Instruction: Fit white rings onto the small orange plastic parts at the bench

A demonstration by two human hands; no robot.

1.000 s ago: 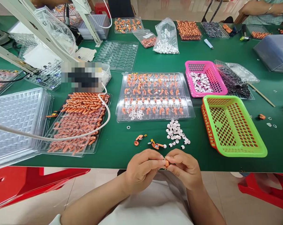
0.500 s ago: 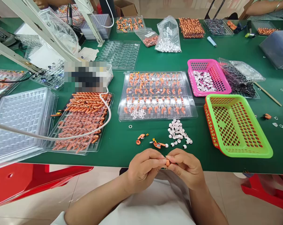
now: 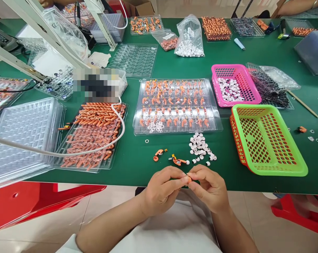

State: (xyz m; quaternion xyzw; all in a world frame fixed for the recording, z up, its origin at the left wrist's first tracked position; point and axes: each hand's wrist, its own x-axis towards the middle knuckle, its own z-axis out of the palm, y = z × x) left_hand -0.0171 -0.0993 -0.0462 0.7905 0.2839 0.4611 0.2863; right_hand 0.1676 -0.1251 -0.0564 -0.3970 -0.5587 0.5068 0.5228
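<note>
Slightly shifted, left hand and right hand pinch one orange piece, seemingly unfinished, near white caps; loose pieces lie left.

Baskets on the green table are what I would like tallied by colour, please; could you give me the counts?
Pink basket: 1
Green basket: 1
Red basket, nested under the green one: 1
Total: 3

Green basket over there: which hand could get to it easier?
Probably the right hand: it is nearer to the green basket, on the same side. The left hand is farther away. Both pinch a small orange piece, though.
</note>
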